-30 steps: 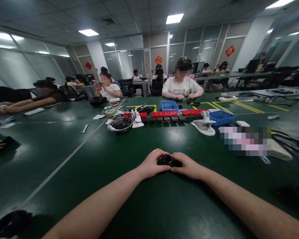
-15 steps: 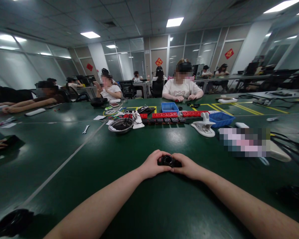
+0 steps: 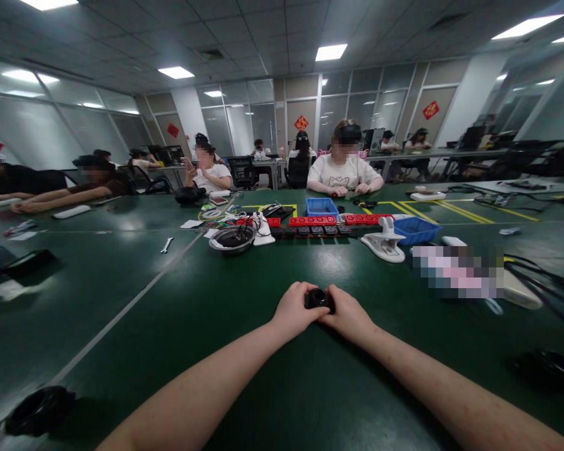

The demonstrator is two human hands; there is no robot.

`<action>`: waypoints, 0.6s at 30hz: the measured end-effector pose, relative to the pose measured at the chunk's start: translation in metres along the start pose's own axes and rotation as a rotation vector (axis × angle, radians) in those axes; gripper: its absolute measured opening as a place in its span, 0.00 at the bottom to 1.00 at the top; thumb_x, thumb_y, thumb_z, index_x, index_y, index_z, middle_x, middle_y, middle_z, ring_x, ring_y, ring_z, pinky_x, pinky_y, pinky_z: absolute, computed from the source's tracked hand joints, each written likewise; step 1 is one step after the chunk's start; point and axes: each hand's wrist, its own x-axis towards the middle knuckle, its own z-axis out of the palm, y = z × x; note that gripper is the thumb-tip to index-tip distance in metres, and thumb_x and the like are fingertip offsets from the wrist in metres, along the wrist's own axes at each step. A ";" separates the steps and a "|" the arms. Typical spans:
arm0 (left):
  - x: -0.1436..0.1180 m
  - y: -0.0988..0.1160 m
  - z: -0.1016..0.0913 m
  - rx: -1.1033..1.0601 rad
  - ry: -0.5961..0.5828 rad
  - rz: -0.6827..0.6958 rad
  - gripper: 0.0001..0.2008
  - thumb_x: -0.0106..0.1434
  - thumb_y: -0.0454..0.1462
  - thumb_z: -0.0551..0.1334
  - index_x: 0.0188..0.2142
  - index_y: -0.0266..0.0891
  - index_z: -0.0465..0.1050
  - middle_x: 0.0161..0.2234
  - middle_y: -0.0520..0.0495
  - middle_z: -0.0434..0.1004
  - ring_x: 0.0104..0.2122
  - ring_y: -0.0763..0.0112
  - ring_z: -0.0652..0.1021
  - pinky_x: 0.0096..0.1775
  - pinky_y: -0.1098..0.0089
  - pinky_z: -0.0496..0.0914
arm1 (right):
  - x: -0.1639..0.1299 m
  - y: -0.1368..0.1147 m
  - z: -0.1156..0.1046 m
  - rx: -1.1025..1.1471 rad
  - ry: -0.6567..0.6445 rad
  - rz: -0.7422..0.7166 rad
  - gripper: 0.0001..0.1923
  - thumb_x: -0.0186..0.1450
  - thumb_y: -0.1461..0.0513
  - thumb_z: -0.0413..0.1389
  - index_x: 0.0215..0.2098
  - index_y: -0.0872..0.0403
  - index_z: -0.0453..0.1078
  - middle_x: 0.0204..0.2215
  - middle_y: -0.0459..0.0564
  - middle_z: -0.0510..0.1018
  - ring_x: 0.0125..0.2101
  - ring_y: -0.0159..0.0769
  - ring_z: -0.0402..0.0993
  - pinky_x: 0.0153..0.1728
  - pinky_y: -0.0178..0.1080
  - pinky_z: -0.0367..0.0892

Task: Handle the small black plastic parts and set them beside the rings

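Note:
A small glossy black round part with a hole in its middle (image 3: 318,297) is held low over the green table (image 3: 244,282). My left hand (image 3: 292,313) wraps it from the left, thumb along its near side and fingers behind. From the right, my right hand (image 3: 350,314) closes on the same part, its fingertips near the left thumb. The hands hide the part's lower side, and its exact kind cannot be made out. Black ring-shaped parts lie near each forearm, one at lower left (image 3: 40,410) and another at far right (image 3: 552,369).
Ahead are a metal bowl with black cables (image 3: 232,240), a white clamp stand (image 3: 384,241), red blocks in a row (image 3: 313,220) and blue trays (image 3: 416,230). A wrench (image 3: 167,245) lies left. Across the table sits a person in a white shirt (image 3: 344,172).
My right hand has drawn in closer around the black part, and the dark gap beside it has narrowed. The view has shifted slightly.

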 end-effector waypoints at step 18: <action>0.005 -0.010 -0.016 -0.097 -0.270 0.138 0.22 0.45 0.43 0.63 0.41 0.40 0.66 0.32 0.50 0.62 0.28 0.74 0.65 0.29 0.74 0.61 | 0.006 0.017 -0.020 0.217 -0.305 -0.305 0.15 0.53 0.57 0.55 0.37 0.56 0.66 0.32 0.49 0.69 0.34 0.37 0.64 0.34 0.37 0.58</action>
